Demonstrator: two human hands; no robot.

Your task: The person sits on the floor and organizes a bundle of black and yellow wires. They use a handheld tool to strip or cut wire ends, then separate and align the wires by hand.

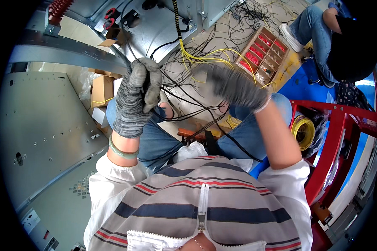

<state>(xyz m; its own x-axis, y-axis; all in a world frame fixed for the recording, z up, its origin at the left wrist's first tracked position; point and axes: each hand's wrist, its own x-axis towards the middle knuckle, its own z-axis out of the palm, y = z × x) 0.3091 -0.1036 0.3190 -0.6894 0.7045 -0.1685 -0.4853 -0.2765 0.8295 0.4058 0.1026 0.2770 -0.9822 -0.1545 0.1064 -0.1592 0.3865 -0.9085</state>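
Note:
My left hand (139,90), in a grey knit glove with a pale green bangle at the wrist, is raised left of centre. Its fingers are curled round a bundle of black cables (238,143), which trails out to the right and down across my lap. The gripped part is mostly hidden by the glove. Motion smears my right hand (236,88), gloved in the same grey, so its fingers cannot be made out. It hovers over the yellow wires (187,53) and loose black cables, near a wooden compartment box (248,45) of small red parts.
A large metal panel (46,125) fills the left side, with a cardboard box (102,90) beside it. Red-handled tools (110,21) lie in the metal cabinet ahead. At the right are a red frame (331,161) and a yellow spool (304,133). Another person's leg (308,25) shows far right.

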